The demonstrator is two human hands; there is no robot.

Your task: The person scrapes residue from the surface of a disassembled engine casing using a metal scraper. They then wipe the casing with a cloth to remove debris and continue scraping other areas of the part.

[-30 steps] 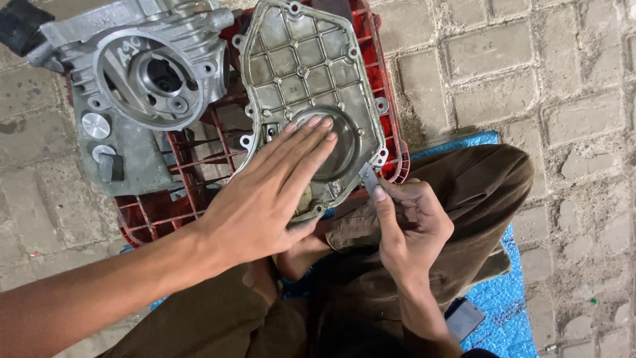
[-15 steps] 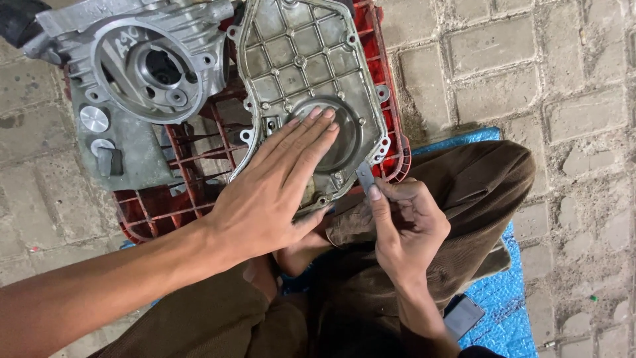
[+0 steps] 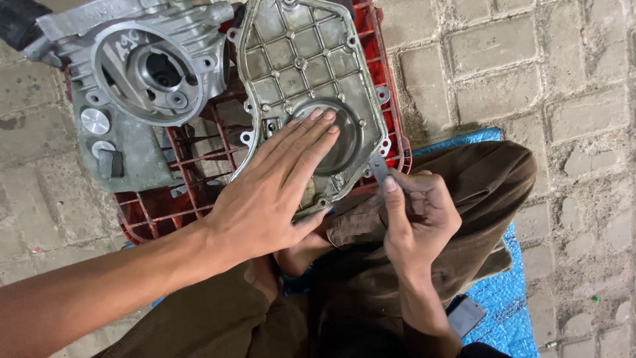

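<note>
My left hand point(image 3: 275, 189) lies flat, fingers together, on a ribbed grey metal engine cover point(image 3: 308, 79), its fingertips over the cover's round recess. The cover rests on a red plastic crate point(image 3: 162, 209). My right hand point(image 3: 414, 215) pinches a small thin metal strip point(image 3: 379, 169) between thumb and fingers. The strip's tip touches the cover's lower right edge, near a bolt lug.
A larger grey engine casing point(image 3: 136, 79) with a round bore lies on the crate's left half. Brown trousers point(image 3: 477, 192) cover my knees below the crate. A blue mat point(image 3: 503, 292) lies under me on the paving stones point(image 3: 523, 59). A dark flat object point(image 3: 465, 315) sits on the mat.
The view has shifted slightly, so crate and castings sit a little higher. My right hand has brought the strip a bit closer to the cover's edge. The left hand stays pressed on the cover.
</note>
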